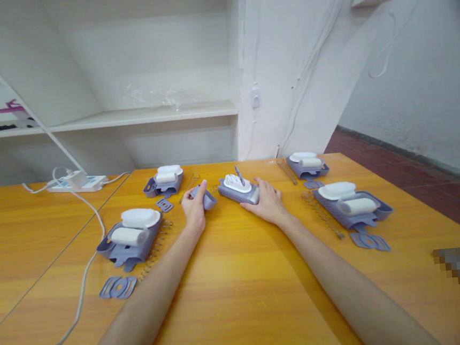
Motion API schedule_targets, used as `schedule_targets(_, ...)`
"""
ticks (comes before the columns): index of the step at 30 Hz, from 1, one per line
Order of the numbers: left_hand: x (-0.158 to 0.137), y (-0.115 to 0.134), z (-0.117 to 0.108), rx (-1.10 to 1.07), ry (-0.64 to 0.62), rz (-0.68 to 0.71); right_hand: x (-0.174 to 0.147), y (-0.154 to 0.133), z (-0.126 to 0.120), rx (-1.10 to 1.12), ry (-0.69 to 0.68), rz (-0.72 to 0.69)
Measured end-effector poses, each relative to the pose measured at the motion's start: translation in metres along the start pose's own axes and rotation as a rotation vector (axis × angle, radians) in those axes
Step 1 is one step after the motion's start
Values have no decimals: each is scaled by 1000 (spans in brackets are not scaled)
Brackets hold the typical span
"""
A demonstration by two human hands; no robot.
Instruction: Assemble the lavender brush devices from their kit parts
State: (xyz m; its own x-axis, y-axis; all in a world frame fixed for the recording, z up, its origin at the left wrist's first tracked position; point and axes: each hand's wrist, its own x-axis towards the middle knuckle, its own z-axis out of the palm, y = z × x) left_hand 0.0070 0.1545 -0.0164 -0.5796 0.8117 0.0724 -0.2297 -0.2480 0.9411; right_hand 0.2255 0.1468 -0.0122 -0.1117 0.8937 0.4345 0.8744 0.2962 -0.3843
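Observation:
My left hand [195,210] is closed round a small grey-purple plastic cup-like part [208,199], held just above the table with the thumb on its upper side. To its right, a grey-purple perforated plastic case [238,194] lies on the table. My right hand [267,202] grips the case's right end between thumb and fingers. On the case rests a white oval piece [237,186]. A coiled wire spring [230,180] and a thin upright grey-purple flat part [240,176] sit on that oval piece.
Similar cases with white ovals and rolls stand at left front [135,237], left back [168,180], right front [351,202] and right back [307,164]. Springs [325,215] and flat slotted plates [118,288] lie near them. A power strip [80,183] and white cable [86,271] occupy the left.

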Motion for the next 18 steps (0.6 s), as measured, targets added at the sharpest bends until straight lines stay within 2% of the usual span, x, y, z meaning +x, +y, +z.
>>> schedule_targets(3,3,-2,0,-21,3,-21,0,2,1,-54,7,65)
schedule_targets(6,5,-3,1,-54,15,-13,-1,4,0,-47,41,52)
schedule_targets(14,7,-4,3,-152,90,-31,3,15,-8,199,172,-26)
schedule_targets(18,8,-7,2,-89,102,13,1,18,-14,271,151,-38)
